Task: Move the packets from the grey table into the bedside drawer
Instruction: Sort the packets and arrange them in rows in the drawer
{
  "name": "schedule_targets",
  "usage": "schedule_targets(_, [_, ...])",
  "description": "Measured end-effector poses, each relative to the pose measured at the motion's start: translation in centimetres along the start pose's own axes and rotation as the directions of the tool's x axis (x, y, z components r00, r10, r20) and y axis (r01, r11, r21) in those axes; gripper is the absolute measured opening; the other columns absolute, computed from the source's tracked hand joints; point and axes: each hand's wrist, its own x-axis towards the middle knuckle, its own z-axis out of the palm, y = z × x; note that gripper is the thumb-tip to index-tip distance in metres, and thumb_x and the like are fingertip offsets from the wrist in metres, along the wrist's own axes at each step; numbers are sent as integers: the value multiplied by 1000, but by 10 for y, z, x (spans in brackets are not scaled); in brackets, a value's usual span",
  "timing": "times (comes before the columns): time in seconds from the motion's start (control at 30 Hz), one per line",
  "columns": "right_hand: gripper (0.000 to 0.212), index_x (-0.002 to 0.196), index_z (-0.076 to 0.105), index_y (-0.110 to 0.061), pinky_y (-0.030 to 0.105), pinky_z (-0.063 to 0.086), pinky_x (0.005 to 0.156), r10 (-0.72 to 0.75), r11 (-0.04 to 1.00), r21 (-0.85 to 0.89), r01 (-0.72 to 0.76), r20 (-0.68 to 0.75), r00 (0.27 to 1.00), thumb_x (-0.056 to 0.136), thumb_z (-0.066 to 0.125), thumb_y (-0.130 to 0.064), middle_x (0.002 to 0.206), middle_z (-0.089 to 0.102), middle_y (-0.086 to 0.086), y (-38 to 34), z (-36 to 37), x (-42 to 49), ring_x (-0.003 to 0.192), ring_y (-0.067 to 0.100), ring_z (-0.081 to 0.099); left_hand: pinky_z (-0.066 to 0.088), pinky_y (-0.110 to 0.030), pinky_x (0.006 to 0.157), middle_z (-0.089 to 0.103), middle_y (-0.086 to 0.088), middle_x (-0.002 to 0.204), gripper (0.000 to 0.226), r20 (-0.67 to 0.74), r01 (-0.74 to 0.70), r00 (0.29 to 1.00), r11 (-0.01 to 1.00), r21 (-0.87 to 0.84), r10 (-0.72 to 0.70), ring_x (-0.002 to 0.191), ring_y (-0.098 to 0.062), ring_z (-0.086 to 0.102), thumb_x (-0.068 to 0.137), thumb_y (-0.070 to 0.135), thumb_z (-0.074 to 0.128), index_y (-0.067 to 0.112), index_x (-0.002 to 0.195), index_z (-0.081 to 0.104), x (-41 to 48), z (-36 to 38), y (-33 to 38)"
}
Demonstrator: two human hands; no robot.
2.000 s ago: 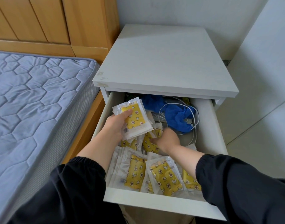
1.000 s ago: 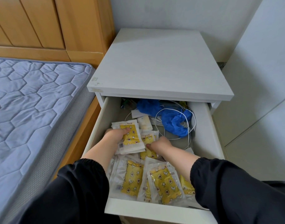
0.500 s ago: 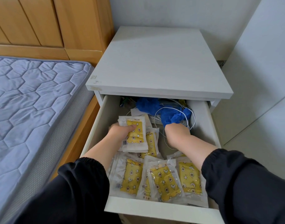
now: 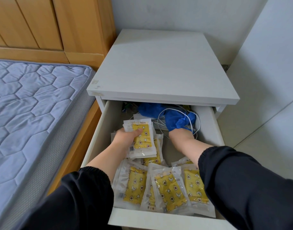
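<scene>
Head view: the left hand point(image 4: 125, 138) grips a stack of packets point(image 4: 143, 141) inside the open drawer point(image 4: 99, 128), the right hand point(image 4: 181, 136) beside it meets blue cloth point(image 4: 175, 120), grip hidden; loose packets point(image 4: 169, 190) fill the drawer front.

The packets point(image 4: 169, 188) are clear plastic film, glossy and crinkled, over a yellow printed inner pouch that looks matt. The drawer point(image 4: 99, 135) is white board with a smooth, matt coating; the cabinet top point(image 4: 162, 67) has the same dull finish, scuffed at its front left corner. The blue cloth point(image 4: 175, 120) is soft and matt, and the thin white cables point(image 4: 160, 120) have a smooth plastic sheath. The mattress point(image 4: 34, 100) is quilted grey-blue fabric with a faint sheen and a side panel point(image 4: 59, 155) of coarse mesh. The headboard point(image 4: 42, 22) is varnished wood with visible grain. The sleeves point(image 4: 242, 188) are matt black cloth.
</scene>
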Motion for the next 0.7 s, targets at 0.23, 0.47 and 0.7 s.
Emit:
schedule_targets(0.23, [36,121,57,-5,32,48,77,-89,972,-218,87,0,996,89,47,9,121,60,9,5,0,21,109,28,59,56,-41,75,70,-2,91,14,32,-16,999,1000,-19,16,82,-20,70,86,22,70,24,90,56,3,5,0])
schedule_targets(0.47, [34,109,62,-5,29,41,63,-34,993,-110,31,-22,999,83,50,13,109,66,8,21,-8,36,97,26,63,57,-44,80,71,-5,99,24,37,-2,999,999,-41,3,88,-24,70,85,23,70,20,105,56,1,5,6])
schedule_targets(0.7, [26,99,61,-6,32,39,69,-105,989,-104,104,-1,995,84,49,11,98,61,11,15,-28,28,95,28,57,55,-37,61,70,-3,90,20,33,-2,999,999,-47,4,77,-20,70,85,23,70,21,99,56,1,6,6])
